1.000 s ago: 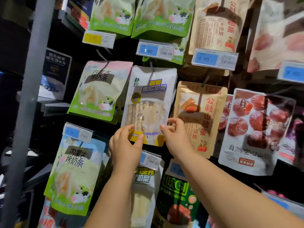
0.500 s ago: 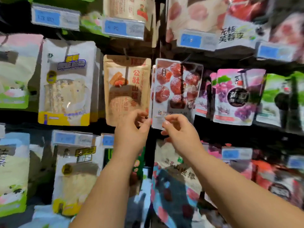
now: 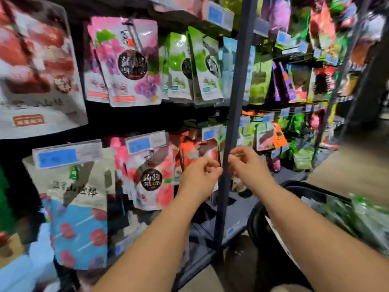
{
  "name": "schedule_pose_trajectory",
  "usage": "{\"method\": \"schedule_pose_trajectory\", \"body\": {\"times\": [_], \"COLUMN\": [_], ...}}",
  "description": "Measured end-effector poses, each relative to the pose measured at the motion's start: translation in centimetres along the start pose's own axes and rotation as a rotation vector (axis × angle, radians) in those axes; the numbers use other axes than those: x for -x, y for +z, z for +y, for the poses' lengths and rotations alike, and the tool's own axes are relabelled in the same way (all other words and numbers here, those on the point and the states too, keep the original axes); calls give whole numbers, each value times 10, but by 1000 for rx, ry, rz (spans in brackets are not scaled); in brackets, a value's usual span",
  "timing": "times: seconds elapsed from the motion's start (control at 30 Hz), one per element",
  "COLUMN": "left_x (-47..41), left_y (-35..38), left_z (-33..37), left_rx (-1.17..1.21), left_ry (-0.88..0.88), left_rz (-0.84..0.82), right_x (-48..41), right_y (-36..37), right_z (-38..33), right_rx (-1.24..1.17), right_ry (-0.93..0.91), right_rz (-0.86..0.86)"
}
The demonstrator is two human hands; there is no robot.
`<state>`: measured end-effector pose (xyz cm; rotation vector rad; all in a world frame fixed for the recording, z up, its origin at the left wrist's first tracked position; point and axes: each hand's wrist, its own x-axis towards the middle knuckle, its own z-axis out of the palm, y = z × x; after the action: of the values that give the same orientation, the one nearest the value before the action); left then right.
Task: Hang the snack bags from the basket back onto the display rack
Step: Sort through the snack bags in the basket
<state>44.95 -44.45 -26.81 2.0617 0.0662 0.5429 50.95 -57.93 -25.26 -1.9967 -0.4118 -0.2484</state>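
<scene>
While the left hand (image 3: 200, 175) and right hand (image 3: 249, 165) hover loosely curled and empty beside a post of the display rack (image 3: 236, 81), green snack bags (image 3: 362, 216) lie blurred in the black basket (image 3: 315, 187) at lower right. Likely light, crinkly, slippery film; best pinched at the stiffer top seam.

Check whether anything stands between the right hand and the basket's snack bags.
Nothing visible does. The right hand hovers near the basket, whose snack bags lie uncovered. The rack pole stands left of the hand.
</scene>
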Motion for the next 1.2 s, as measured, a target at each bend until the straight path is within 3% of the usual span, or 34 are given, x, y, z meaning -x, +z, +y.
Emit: {"method": "schedule_pose_trajectory", "body": {"times": [0.33, 0.57, 0.77, 0.97, 1.2], "left_x": [-1, 8, 17, 25, 26], "left_y": [156, 219, 272, 298, 307], "left_z": [24, 47, 61, 62, 59], "left_rx": [-53, -190, -295, -336, -242], "left_ry": [3, 149, 202, 313, 309], "left_rz": [-443, -633, -835, -831, -809], "right_x": [11, 51, 85, 97, 96], "right_y": [-132, -218, -254, -259, -258], "right_z": [103, 145, 185, 223, 251], "right_rx": [268, 426, 549, 461, 427], "right_ry": [268, 408, 580, 591, 584], "right_rz": [90, 199, 99, 97, 102]}}
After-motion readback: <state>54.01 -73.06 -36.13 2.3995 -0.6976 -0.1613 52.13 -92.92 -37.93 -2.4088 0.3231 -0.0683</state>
